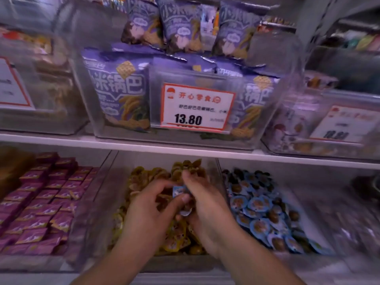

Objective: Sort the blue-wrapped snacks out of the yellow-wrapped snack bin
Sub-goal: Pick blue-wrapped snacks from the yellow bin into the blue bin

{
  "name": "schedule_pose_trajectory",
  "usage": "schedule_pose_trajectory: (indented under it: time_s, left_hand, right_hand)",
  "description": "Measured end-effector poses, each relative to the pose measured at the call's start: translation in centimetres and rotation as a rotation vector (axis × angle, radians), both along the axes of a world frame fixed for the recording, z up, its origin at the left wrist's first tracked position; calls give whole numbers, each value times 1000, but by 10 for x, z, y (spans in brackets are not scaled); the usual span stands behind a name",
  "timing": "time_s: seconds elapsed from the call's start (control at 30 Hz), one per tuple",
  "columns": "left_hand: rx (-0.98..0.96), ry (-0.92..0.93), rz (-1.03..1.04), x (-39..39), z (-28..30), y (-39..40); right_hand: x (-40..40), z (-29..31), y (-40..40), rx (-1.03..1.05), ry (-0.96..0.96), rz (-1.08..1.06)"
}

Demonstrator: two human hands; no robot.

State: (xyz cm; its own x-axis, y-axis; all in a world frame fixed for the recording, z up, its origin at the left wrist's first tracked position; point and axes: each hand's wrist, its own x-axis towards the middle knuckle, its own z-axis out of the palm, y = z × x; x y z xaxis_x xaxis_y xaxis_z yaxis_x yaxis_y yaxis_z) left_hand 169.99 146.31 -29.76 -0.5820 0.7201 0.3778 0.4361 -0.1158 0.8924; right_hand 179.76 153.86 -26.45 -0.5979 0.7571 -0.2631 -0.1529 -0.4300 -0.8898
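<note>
Blue wrapping is showing between our hands: we are pinching a blue-wrapped snack [178, 190] with the right hand [202, 204], the left hand [152, 208] curling alongside, lifting it over the yellow-wrapped snack bin [144, 177] beside the blue-snack bin [265, 210].

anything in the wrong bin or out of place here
Yes: a blue-wrapped snack sits above the yellow-wrapped snack bin, held between the left hand and right hand. Its kind fills the bin to the right.

Blue snack [178, 190], yellow snacks [174, 241]
</note>
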Motion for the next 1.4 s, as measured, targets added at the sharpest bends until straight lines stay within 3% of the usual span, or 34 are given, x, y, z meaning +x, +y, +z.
schedule_pose_trajectory:
  time_s: [0.1,0.3,0.43,0.53,0.67,0.73,0.8,0.87,1.03,1.13,1.27,1.33,1.4]
  left_hand:
    - [-58,201,48,1,-1,10]
    - [-105,532,-81,-3,-3,21]
    - [-434,723,-75,-20,-20,26]
    - [-671,763,-141,-25,-30,29]
    - [-790,826,-169,-22,-28,24]
    - [-799,862,-149,-19,-19,17]
    - [-802,886,-137,-16,-10,8]
    - [-806,889,-123,-14,-5,-6]
    - [-849,825,-78,-26,-13,-40]
    - [-854,763,-75,-29,-19,-53]
    - [-884,706,-63,-26,-28,-54]
    - [-883,675,-86,-27,-30,-53]
    - [-877,643,-107,-28,-30,-52]
  right_hand:
    - [11,1,9,122,-67,22]
    - [61,18,70,340,-92,-93]
    - [95,4,144,407,-464,-254]
    - [119,-14,173,413,-691,-306]
    - [127,-14,176,601,-658,-519]
    - [117,-1,163,692,-525,-551]
    - [103,11,137,773,-393,-497]
    - [86,13,104,992,-446,-373]
    - [-3,21,40,1254,-533,364]
    - [-70,8,37,1384,-729,625]
    - [-122,-35,58,1278,-1032,979]
    - [-129,-53,65,1158,-1126,1000]
    - [-134,-60,70,1189,-1176,980]
